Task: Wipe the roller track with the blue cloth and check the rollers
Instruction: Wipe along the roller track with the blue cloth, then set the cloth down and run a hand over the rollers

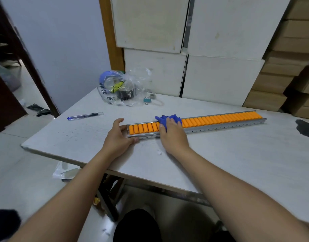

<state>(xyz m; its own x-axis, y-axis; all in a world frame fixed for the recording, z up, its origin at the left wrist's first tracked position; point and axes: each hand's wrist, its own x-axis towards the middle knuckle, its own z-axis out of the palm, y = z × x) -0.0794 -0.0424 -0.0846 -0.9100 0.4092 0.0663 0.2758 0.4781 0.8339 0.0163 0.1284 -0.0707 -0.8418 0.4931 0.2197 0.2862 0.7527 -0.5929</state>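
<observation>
A long metal roller track (220,126) with a row of orange rollers (220,118) lies across the white table, running from centre to the right. My left hand (118,135) grips the track's left end, thumb on the near rail, fingers behind the end. My right hand (173,132) presses a crumpled blue cloth (167,118) down on the rollers a short way from that left end. Several rollers between my hands are uncovered. The rollers under the cloth are hidden.
A blue pen (84,116) lies on the table at the left. Behind it sits a clear plastic bag with tape rolls (120,88), a binder clip (147,100) and a small grey ring (152,96). White boxes (220,75) stand along the back; a dark patch (305,128) marks the right edge.
</observation>
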